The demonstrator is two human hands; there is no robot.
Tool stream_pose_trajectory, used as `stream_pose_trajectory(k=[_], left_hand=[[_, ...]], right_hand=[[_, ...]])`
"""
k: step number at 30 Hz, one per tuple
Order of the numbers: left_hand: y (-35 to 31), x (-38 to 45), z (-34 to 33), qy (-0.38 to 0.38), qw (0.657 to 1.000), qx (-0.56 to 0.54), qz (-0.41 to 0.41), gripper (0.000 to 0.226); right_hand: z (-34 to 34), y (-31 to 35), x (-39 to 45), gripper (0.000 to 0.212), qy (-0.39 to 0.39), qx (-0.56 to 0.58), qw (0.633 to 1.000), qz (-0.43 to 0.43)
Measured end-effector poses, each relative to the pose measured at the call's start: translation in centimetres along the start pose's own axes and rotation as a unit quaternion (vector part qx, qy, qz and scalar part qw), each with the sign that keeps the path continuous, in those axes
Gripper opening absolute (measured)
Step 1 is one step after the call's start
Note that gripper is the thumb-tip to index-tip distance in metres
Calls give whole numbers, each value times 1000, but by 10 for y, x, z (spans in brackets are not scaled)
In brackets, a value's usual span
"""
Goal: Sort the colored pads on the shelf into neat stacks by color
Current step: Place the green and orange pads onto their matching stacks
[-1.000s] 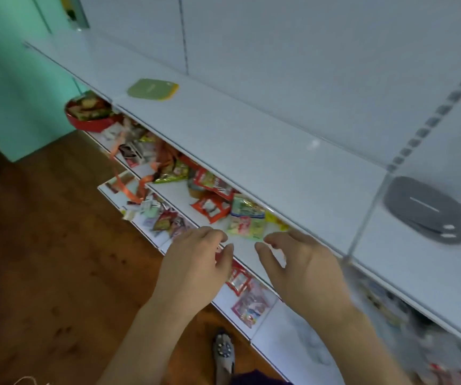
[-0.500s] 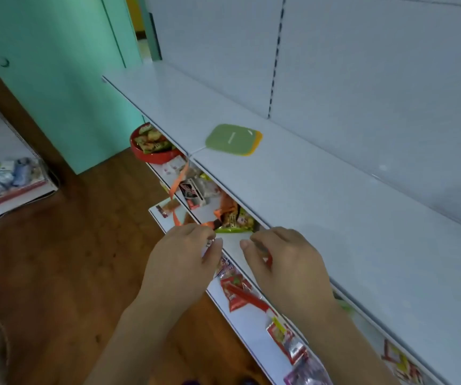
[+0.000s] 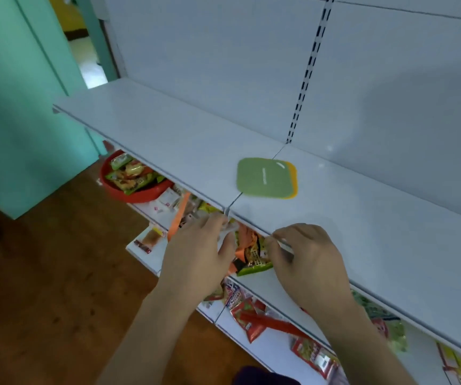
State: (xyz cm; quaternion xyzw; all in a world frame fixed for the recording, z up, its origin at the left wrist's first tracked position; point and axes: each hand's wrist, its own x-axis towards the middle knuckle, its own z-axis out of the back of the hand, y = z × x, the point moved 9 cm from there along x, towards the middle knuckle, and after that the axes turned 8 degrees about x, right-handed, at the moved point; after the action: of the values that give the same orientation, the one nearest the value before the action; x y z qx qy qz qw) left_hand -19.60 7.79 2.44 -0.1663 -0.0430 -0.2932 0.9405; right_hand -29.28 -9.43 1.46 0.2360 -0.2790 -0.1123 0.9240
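Green pad point(image 3: 262, 177) lies atop a yellow pad point(image 3: 293, 177) on the shelf point(image 3: 168, 134), just beyond both hands. Left hand point(image 3: 196, 254) and right hand point(image 3: 307, 257) hover empty, fingers loosely curled. Best lift the green one cleanly, leaving yellow flat.

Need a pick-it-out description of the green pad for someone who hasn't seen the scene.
Start at the long white upper shelf, above the lower tiers of snack packets. Where its two panels meet at a seam, below the slotted upright, a flat rounded-square green pad lies. It is the only green thing up there, with a yellow pad peeking out along its right edge.
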Motion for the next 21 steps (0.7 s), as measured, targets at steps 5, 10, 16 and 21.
stream_pose_trajectory(k=[5,10,16,21], left_hand=[[0,60,-4,1,998,-19,-55,29],[-14,127,-26,36,994,-8,-105,30],[-16,195,-61,80,987,54,-132,56],[-17,225,-76,117,978,93,-144,73]], right_hand=[[-8,-23,28,38,-3,-62,994,-88],[-17,-47,62,34,-44,-69,985,-150],[-25,-72,87,25,-75,-81,971,-213],[-30,-75,97,24,-85,-102,960,-247]])
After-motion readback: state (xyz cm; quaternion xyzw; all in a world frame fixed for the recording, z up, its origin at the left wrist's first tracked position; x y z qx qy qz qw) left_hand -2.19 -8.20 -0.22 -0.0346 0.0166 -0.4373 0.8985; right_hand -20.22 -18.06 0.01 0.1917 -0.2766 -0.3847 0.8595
